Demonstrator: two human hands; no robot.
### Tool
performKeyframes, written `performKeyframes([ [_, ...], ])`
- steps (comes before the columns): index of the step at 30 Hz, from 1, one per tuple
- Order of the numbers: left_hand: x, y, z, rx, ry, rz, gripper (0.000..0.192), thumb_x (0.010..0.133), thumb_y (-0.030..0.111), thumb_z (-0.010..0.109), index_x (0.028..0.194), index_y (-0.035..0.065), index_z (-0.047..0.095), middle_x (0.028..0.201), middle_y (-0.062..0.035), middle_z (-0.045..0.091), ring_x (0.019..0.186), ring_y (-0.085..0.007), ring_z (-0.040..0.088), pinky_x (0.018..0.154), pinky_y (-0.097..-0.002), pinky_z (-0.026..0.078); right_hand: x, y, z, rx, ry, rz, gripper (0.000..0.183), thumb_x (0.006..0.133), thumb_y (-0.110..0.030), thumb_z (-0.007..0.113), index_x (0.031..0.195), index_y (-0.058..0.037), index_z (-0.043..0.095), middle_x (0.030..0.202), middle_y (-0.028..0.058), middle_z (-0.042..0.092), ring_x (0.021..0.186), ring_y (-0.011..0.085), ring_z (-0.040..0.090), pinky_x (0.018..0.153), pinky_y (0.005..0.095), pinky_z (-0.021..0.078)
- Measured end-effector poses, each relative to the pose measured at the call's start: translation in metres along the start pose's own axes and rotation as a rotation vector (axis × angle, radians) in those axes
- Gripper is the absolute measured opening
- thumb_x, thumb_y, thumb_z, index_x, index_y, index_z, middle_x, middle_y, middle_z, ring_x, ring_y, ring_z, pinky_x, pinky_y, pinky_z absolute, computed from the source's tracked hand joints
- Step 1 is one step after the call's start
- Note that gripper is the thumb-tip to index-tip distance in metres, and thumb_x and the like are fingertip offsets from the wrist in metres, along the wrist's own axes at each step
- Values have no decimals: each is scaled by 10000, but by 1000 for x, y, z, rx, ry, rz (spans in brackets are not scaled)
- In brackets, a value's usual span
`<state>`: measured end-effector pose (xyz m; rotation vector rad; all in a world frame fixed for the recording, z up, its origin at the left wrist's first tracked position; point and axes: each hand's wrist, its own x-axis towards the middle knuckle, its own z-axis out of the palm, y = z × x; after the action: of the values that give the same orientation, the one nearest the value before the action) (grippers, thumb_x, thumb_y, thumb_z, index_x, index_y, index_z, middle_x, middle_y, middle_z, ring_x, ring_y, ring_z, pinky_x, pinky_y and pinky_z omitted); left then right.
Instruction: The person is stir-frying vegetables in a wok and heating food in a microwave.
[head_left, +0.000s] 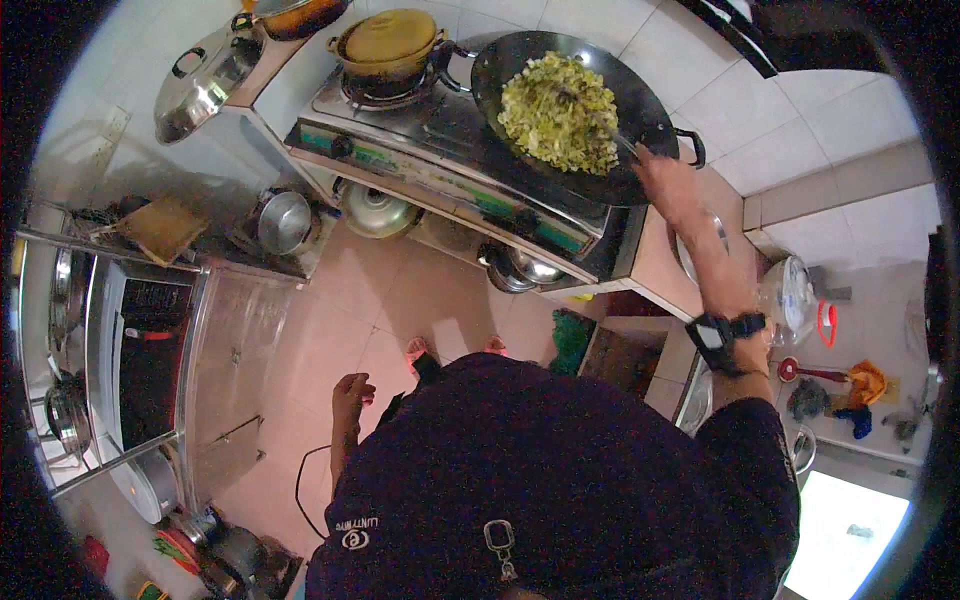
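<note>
My right hand (664, 180), blurred and wearing a black wrist device, grips a metal cooking utensil (626, 144) at the right side of a dark wok (645, 112). The utensil's working end is hidden in a heap of chopped yellow-green vegetables (559, 112). The wok sits over the right side of a two-burner gas stove (442, 142). Away from the stove, my left hand (352, 390) hangs low at my left side. Its fingers are loosely curled, and nothing shows in them.
A lidded yellow-brown pot (390, 45) stands on the left burner. A domed metal lid (210, 82) leans at the counter's left. Below the stove are a metal lid (379, 206) and pans (517, 266). A large clear plastic bottle (787, 300) stands right of my forearm.
</note>
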<state>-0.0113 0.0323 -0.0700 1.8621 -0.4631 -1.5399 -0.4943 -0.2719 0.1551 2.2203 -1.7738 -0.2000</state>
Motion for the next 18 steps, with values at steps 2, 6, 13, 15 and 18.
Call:
performKeyframes([
  [2,6,-5,-4,-48,-20,12,257,814,233,548,929,3,556,667,-87,584,533,-117,516,498,-225,415,-25,17,-30,93,26,-35,233,807,-215,508,993,-89,570,712,154,599,674,319,591,582,405,466],
  [6,12,3,1,-19,2,14,251,817,220,551,932,-3,554,663,-86,577,519,-118,504,484,-225,395,-74,46,-86,257,67,-95,313,778,-182,569,1079,-97,560,734,162,596,680,331,574,616,393,454],
  [13,17,5,8,-52,-54,-14,248,822,221,554,935,1,551,663,-72,571,523,-109,499,481,-224,384,-70,12,-78,-102,-85,-125,174,789,-205,545,874,-59,583,643,142,575,619,316,572,550,418,442],
  [15,18,6,14,-74,-86,29,254,820,229,558,936,4,551,667,-72,573,538,-106,504,490,-229,393,-46,3,-67,-66,-7,-96,194,804,-258,530,821,-71,579,643,137,579,612,313,573,538,405,445],
  [18,23,18,20,-33,-103,44,254,819,231,558,937,6,552,679,-76,579,556,-103,511,500,-226,401,-19,30,-56,-60,45,-59,213,807,-292,527,790,-85,576,641,133,582,606,313,573,531,400,446],
])
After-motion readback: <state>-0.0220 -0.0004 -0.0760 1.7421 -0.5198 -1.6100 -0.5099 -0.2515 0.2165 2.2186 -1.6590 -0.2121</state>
